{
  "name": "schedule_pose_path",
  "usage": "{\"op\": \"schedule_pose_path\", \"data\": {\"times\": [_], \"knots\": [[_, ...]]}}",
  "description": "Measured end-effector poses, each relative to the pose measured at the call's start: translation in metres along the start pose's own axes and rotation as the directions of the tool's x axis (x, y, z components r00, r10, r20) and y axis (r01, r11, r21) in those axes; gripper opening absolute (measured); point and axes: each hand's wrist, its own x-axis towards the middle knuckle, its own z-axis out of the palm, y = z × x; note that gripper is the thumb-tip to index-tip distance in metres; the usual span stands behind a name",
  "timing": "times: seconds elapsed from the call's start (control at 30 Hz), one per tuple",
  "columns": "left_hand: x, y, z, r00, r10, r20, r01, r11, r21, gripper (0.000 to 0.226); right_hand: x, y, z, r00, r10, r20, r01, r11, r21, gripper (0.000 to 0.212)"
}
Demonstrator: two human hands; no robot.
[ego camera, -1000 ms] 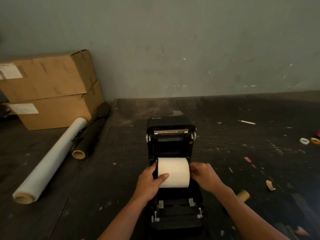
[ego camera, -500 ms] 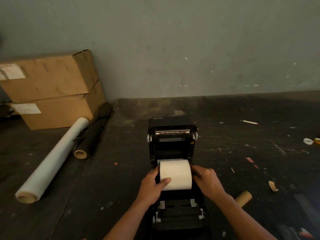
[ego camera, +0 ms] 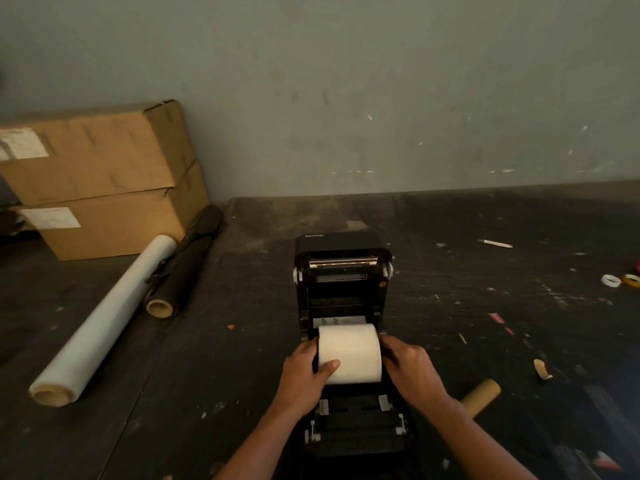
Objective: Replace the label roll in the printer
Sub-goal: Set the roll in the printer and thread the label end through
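Plain white label roll (ego camera: 349,353), seemingly full, sits in printer (ego camera: 343,271).

Your left hand (ego camera: 304,370) and right hand (ego camera: 410,370) cover both ends of the label roll (ego camera: 349,353), so you cannot see its core or the holders. The roll hides the printer (ego camera: 343,271) bay beneath it. Your right forearm cuts off part of the cardboard tube (ego camera: 483,396). The bottom edge crops the printer's front.

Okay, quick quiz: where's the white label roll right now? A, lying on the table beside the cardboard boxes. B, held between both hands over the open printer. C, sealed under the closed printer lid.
B: the white label roll sits between the left hand and right hand, over the open printer.
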Motion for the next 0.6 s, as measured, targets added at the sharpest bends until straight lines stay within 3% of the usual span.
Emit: {"op": "schedule_pose_path", "data": {"times": [0.17,0.23,0.33,0.6], "knots": [[-0.002,-0.003,0.003,0.999,-0.026,-0.029,0.028,0.995,0.093,0.053,-0.009,-0.008,0.005,0.978,0.170,-0.119,-0.155,0.980,0.128,0.025],[-0.003,0.000,0.007,0.997,-0.052,-0.052,0.058,0.991,0.117,0.055,-0.012,-0.015,0.008,0.969,0.244,-0.042,-0.234,0.957,0.172,0.018],[-0.009,0.005,0.016,0.988,-0.115,-0.101,0.130,0.978,0.162,0.062,-0.012,-0.023,0.010,0.956,0.287,0.065,-0.293,0.951,0.102,0.019],[-0.031,0.013,0.029,0.976,-0.198,-0.092,0.216,0.936,0.280,0.067,-0.016,-0.027,0.010,0.914,0.406,0.012,-0.402,0.902,0.156,0.017]]}}
